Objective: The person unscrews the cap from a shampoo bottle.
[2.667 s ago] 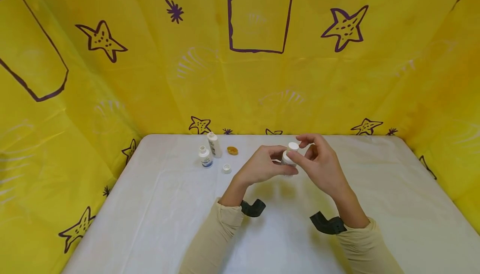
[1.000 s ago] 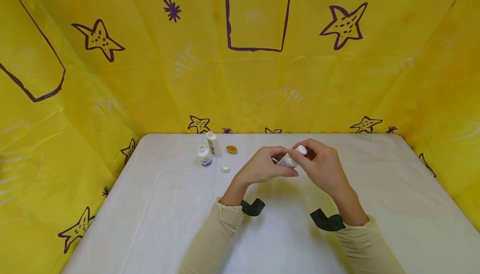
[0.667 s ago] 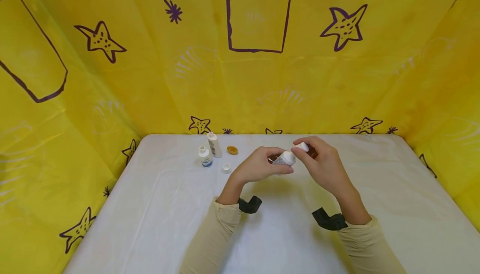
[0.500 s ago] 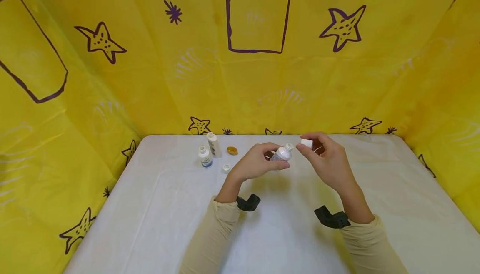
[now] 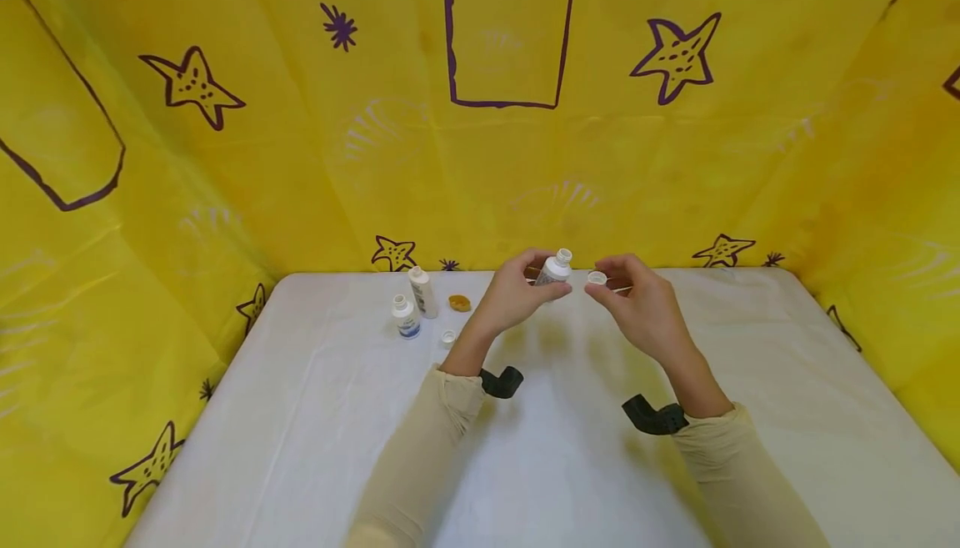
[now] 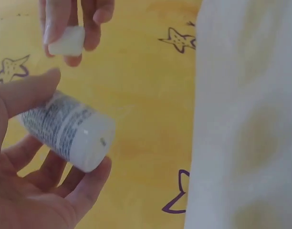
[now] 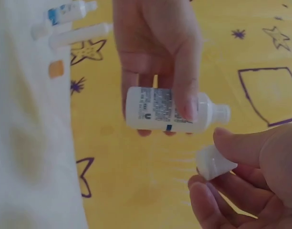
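My left hand (image 5: 517,294) holds a small white bottle (image 5: 555,269) with a printed label, its neck uncapped, above the far middle of the table. The bottle (image 6: 65,129) lies between thumb and fingers in the left wrist view; the right wrist view shows the same bottle (image 7: 170,110) with its open neck toward my right hand. My right hand (image 5: 633,302) pinches the small white cap (image 5: 597,279) just right of the bottle, apart from it. The cap (image 7: 213,162) sits between thumb and fingertips, and in the left wrist view the cap (image 6: 66,41) is above the bottle.
Two more small white bottles (image 5: 407,317) (image 5: 422,290) stand at the far left of the white table (image 5: 315,414). A loose white cap (image 5: 448,337) and a brown cap (image 5: 459,303) lie beside them. Yellow star-printed sheeting (image 5: 225,156) walls the table on three sides.
The cap has come off the bottle in my right hand. Both hands have lifted toward the far edge, and the bottle now stands more upright in my left hand.
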{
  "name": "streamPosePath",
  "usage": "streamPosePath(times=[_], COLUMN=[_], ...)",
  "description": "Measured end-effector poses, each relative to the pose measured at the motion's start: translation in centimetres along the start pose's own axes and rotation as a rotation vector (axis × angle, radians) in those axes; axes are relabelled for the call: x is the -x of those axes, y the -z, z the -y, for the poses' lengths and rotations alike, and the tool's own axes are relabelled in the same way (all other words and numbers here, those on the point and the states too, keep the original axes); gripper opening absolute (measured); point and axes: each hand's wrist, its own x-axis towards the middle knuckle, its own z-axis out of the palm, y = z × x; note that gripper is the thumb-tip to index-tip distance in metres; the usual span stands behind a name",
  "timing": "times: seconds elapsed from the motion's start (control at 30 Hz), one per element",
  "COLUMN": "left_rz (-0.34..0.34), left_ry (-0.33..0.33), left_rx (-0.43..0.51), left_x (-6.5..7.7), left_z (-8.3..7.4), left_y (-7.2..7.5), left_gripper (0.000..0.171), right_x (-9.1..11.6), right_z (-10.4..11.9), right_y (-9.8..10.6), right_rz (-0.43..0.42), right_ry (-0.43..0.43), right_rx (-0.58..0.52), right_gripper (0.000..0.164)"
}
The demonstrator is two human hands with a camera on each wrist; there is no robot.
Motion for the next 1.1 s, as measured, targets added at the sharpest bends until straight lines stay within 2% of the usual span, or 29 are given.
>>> streamPosePath(times=[0.2, 0.43, 0.63, 0.87, 1.1], left_rz=[-0.111, -0.176, -0.182, -0.16, -0.121], left_ry=[-0.014, -0.026, 0.026, 0.101, 0.146], left_rx=[-0.144, -0.187, -0.219, -0.194, -0.208], left_x=[-1.8, -4.2, -4.9, -4.8, -4.8], left_z=[0.1, 1.1, 2.8, 4.2, 5.0], left_y=[-1.3, -2.5, -3.3, -4.0, -4.5], left_gripper=[0.049, 0.044, 0.045, 0.046, 0.048], right_x=[-2.0, -4.3, -5.5, -6.1, -6.1], right_z=[-2.2, -5.4, -7.3, -8.9, -9.4], right_y=[-0.9, -3.0, -4.5, -5.8, -6.3], right_rz=[0.086, 0.106, 0.128, 0.227, 0.311], right_ry=[-0.024, -0.013, -0.031, -0.069, -0.102], right_rx=[0.047, 0.085, 0.144, 0.223, 0.272], right_gripper=[0.038, 0.032, 0.032, 0.033, 0.03])
